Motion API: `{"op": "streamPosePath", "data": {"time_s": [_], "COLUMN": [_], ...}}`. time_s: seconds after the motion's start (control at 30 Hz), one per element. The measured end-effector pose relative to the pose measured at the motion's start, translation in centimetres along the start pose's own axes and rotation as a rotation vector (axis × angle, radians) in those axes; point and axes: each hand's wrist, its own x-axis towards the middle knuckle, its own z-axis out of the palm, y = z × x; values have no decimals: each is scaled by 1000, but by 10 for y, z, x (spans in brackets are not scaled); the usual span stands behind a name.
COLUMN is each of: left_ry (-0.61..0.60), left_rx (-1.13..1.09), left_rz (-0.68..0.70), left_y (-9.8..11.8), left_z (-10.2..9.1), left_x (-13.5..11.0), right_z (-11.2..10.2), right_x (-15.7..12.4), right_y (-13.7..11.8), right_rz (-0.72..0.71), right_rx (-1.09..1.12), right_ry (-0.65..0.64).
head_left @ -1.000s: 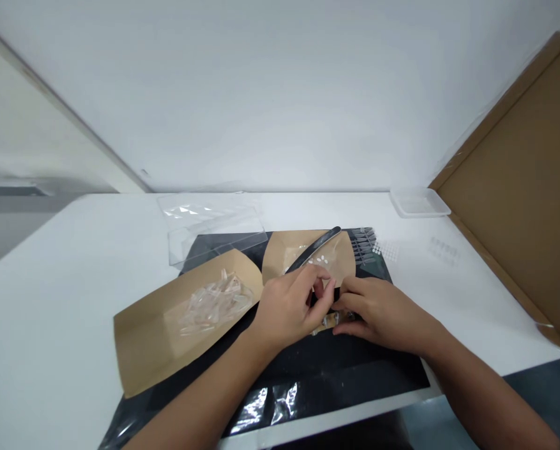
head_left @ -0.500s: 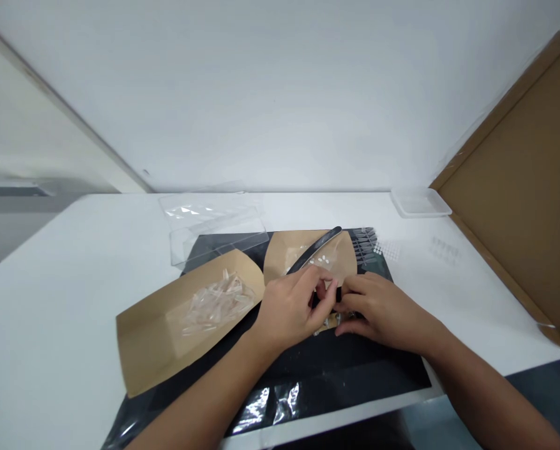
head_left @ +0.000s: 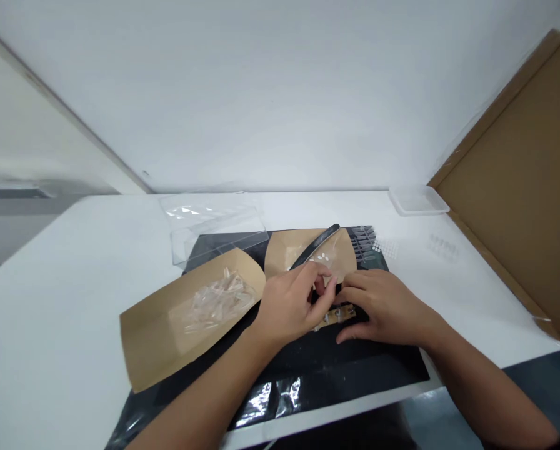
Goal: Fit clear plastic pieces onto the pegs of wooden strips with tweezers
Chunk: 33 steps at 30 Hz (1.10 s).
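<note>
My left hand (head_left: pixel 292 303) is closed in a pinch, thumb against the fingers. Whatever lies between its fingertips is too small to make out. Just beneath them, a narrow tan strip (head_left: pixel 340 314) with small clear and metallic pieces along it rests on the black sheet, partly hidden by the hands. My right hand (head_left: pixel 385 306) has its thumb spread away from its fingers, which reach over the strip's right end. Behind the hands stands a brown paper tray (head_left: pixel 275 250) with small white pieces. A black nail file (head_left: pixel 315 245) lies across it.
A longer brown tray (head_left: pixel 158 331) at left holds clear plastic nail tips (head_left: pixel 219 300). Clear plastic covers (head_left: pixel 205 228) lie behind it. At right are grey pointed pieces (head_left: pixel 364 242), a sheet of white dots (head_left: pixel 385 249), a clear container (head_left: pixel 418 201) and a large cardboard box (head_left: pixel 519 187).
My right thumb has moved away from the strip and its fingers have spread, showing more of the strip. My left hand keeps its pinch in nearly the same place.
</note>
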Motion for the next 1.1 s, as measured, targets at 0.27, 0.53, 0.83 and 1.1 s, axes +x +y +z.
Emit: {"op": "streamPosePath", "data": {"time_s": [0.27,0.53,0.83,1.1], "left_ry": [28,48,58,67], "left_rx": [5,2,-11,-3], "left_rz": [11,27,77,72], "left_y": [-2,-4,-5,0], "left_z": [1,1,-3,-6], "left_x": [0,1,1,4], "right_z": [-7,10,13,12], "right_x": [-7,-13,-14,-11], "right_y": [7,14,18,14], "right_rz": [-81,-345,-371,-359], "right_rx": [70,43,-29,-96], "right_ry": [69,245,313,311]}}
